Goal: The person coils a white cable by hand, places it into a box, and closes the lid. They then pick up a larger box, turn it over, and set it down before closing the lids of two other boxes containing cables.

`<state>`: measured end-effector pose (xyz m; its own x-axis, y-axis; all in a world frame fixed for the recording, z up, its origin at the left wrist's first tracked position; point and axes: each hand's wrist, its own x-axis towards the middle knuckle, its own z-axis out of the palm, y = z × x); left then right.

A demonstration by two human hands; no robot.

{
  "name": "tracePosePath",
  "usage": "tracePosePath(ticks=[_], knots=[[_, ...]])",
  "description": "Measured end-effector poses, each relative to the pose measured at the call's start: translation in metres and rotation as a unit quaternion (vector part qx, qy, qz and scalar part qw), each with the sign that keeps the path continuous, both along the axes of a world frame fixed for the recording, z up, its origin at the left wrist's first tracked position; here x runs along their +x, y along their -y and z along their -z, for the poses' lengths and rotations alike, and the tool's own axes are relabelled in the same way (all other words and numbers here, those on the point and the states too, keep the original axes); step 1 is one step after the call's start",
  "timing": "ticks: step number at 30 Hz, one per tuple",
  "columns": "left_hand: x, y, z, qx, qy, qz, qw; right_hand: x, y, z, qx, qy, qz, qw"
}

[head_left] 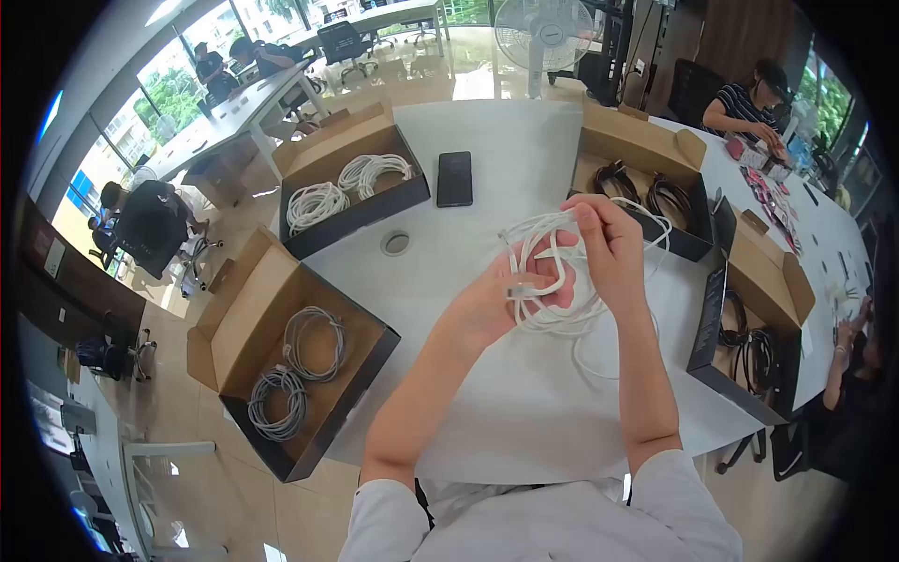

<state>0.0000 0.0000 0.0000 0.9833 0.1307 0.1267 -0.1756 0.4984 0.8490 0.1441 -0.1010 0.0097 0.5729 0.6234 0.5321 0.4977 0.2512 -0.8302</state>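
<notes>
Lying with its lid folded back at the left of the white table [440, 412], a dark-sided box [337, 403] is occupied by two coils of grey cable [276, 431]. Above it, a second box [361, 218] is filled with two coils of white cord [318, 206]. A phone [455, 179] is laid flat just beside that box. From lower left, the left forearm is extended up and inward; the left hand [496, 290] is turned palm upward, thumb laid inward, fingers curled around a bundle of white cable [562, 323]; some fingers are hidden by the strands. A clear plug [518, 291] is seen against this palm. The bundle is held over the table between both hands, its lower loops hung beneath them; whether the lowest strand is rested on the tabletop cannot be told. The right forearm is raised steeply; the right hand [613, 239] is turned inward, thumb pointed up, fingers bent, a strand pinched between thumb and forefinger. One loop is swung out past its wrist. Behind it, a third box [684, 234] is stocked with black cables [670, 201]; rightmost, a fourth box [709, 314] is likewise stocked. Beyond, a seated person in a striped top [735, 112] is seen.
</notes>
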Motion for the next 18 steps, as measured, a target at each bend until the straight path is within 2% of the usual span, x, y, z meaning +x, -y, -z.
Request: tracePosePath(ticks=[3, 8, 11, 14, 17, 18], knots=[[0.011, -0.004, 0.008, -0.054, 0.046, 0.035, 0.997, 0.01, 0.005, -0.005, 0.004, -0.001, -0.003, 1.0], [0.016, -0.019, 0.031, 0.013, 0.091, 0.063, 0.994, 0.012, 0.014, -0.016, 0.004, -0.081, -0.034, 0.996], [0.015, -0.019, 0.019, -0.12, 0.087, 0.095, 0.984, 0.011, 0.015, -0.019, 0.013, -0.126, -0.009, 0.992], [0.009, -0.013, 0.006, -0.119, 0.107, 0.057, 0.985, 0.023, 0.014, -0.011, 0.059, -0.218, -0.014, 0.974], [0.005, -0.009, 0.001, 0.136, 0.053, -0.079, 0.986, 0.034, 0.014, -0.006, 0.121, -0.293, -0.013, 0.948], [0.003, -0.009, -0.001, 0.148, 0.048, -0.084, 0.984, 0.035, 0.013, -0.006, 0.128, -0.3, -0.006, 0.945]])
